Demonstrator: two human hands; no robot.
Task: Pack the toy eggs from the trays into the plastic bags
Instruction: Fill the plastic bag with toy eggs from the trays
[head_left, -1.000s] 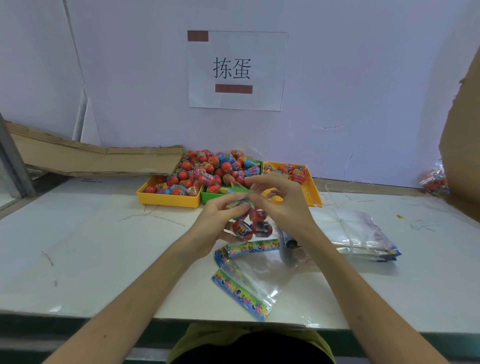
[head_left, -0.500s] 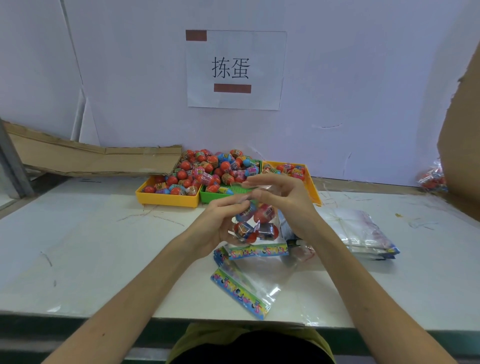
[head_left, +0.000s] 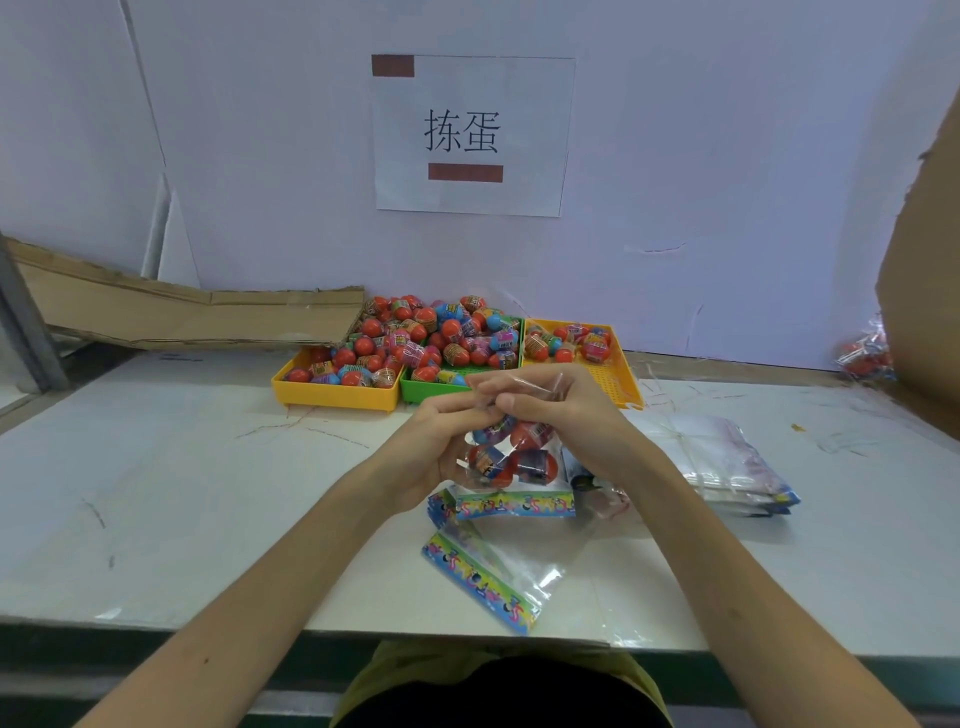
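A clear plastic bag (head_left: 511, 457) with several toy eggs inside hangs above the table's middle. My left hand (head_left: 431, 447) and my right hand (head_left: 566, 415) both pinch its top edge, fingertips close together. The bag's colourful bottom strip (head_left: 514, 505) rests on the table. Three trays stand at the back: a yellow tray (head_left: 332, 392) and a green tray (head_left: 431, 387) heaped with red and blue toy eggs (head_left: 415, 338), and an orange tray (head_left: 621, 374) with a few eggs.
An empty bag with a colourful strip (head_left: 483, 577) lies near the front edge. A stack of flat bags (head_left: 727, 467) sits to the right. Cardboard (head_left: 182, 317) leans at the back left, more cardboard (head_left: 924, 260) at the right, with a packed bag (head_left: 865, 356) beside it.
The filled bag has come lower and a little nearer, its strip now on the table. Both hands have drawn together along its top edge.
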